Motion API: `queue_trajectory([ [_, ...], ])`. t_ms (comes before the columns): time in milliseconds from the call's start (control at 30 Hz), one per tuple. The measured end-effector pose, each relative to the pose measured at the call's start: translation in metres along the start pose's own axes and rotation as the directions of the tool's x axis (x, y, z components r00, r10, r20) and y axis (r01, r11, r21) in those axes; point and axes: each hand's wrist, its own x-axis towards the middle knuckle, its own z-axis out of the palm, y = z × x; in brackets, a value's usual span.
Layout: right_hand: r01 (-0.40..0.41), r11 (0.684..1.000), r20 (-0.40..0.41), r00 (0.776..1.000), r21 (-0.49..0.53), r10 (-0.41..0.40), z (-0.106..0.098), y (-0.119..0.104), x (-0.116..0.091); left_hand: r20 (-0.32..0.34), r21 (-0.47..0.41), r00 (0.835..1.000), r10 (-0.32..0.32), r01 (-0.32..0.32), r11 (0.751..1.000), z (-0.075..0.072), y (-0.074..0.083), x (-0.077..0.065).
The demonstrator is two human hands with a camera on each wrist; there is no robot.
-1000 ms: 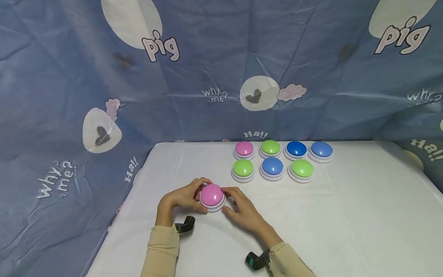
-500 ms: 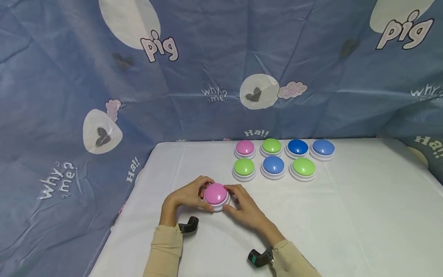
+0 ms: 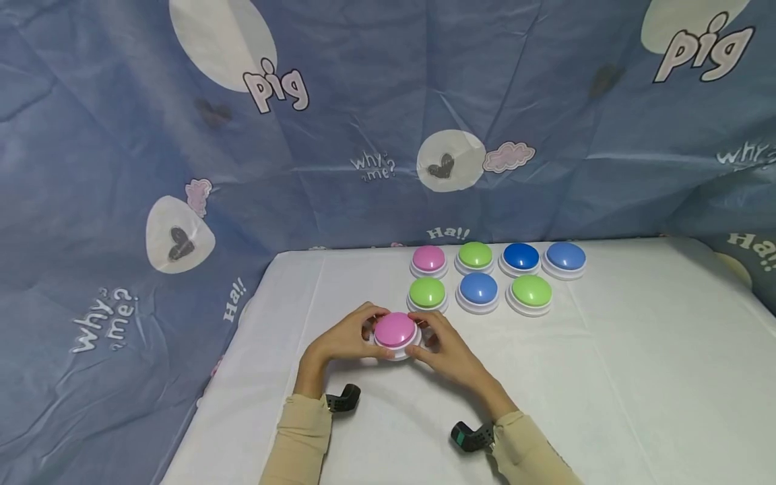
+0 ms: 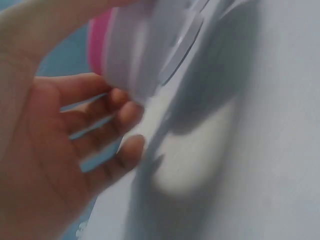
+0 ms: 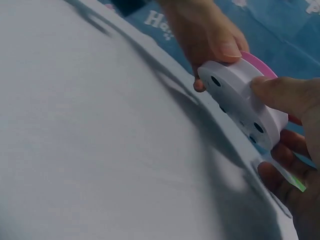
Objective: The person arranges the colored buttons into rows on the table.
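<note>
A pink push button (image 3: 395, 330) with a white round base is gripped from both sides by my hands. My left hand (image 3: 347, 336) pinches its left rim, with the thumb on the near side. My right hand (image 3: 451, 354) pinches the opposite rim, its thumb also near me. In the right wrist view the white base (image 5: 240, 102) is tilted and shows dark round spots underneath, off the table. The left wrist view shows the base's side and a shadow below it. Just behind stands a green push button (image 3: 427, 292) in the front row.
Two rows of push buttons stand at the back of the white table (image 3: 606, 377). The front row also has a blue button (image 3: 478, 288) and a green button (image 3: 531, 291). Behind are pink, green and blue ones. A printed blue cloth (image 3: 339, 101) hangs behind the table.
Both hands have carried the pink push button to the right and away from me, nearer the front row. Their hold on it looks the same. The other buttons stay in place.
</note>
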Motion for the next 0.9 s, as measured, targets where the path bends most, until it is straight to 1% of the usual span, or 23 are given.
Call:
queue_trajectory([
  [100, 0.005, 1.0, -0.012, 1.0, 0.021, -0.005, -0.011, 0.001, 0.001, -0.046, -0.018, 0.998, 0.044, -0.045, 0.999, 0.005, 0.006, 0.006],
  [167, 0.009, 0.999, -0.018, 1.0, 0.037, -0.009, -0.018, 0.001, 0.001, -0.081, -0.024, 0.995, 0.056, -0.059, 0.998, 0.008, 0.011, 0.008],
  [333, 0.01, 0.998, -0.043, 0.999, 0.054, -0.008, -0.032, 0.0, 0.002, -0.162, -0.084, 0.982, 0.096, -0.111, 0.99, 0.012, 0.037, 0.009],
  [400, 0.015, 0.999, -0.055, 0.998, 0.051, -0.012, -0.038, 0.0, 0.003, -0.202, -0.104, 0.971, 0.128, -0.152, 0.983, 0.014, 0.044, 0.012],
  [467, 0.021, 0.999, -0.064, 0.998, 0.05, -0.018, -0.044, -0.001, 0.004, -0.248, -0.092, 0.956, 0.158, -0.185, 0.978, 0.018, 0.043, 0.016],
  [567, 0.029, 0.999, -0.082, 0.996, 0.033, -0.026, -0.054, -0.003, 0.005, -0.312, -0.087, 0.933, 0.179, -0.216, 0.973, 0.027, 0.037, 0.027],
  [667, 0.02, 1.0, -0.114, 0.993, 0.019, -0.018, -0.067, -0.003, 0.004, -0.348, -0.107, 0.918, 0.19, -0.24, 0.965, 0.037, 0.036, 0.04],
  [767, 0.004, 1.0, -0.147, 0.989, 0.018, -0.002, -0.081, -0.002, 0.001, -0.381, -0.139, 0.905, 0.19, -0.259, 0.956, 0.047, 0.044, 0.052],
  [900, -0.019, 1.0, -0.199, 0.98, 0.023, 0.023, -0.1, 0.003, -0.005, -0.431, -0.147, 0.888, 0.162, -0.246, 0.958, 0.062, 0.061, 0.067],
])
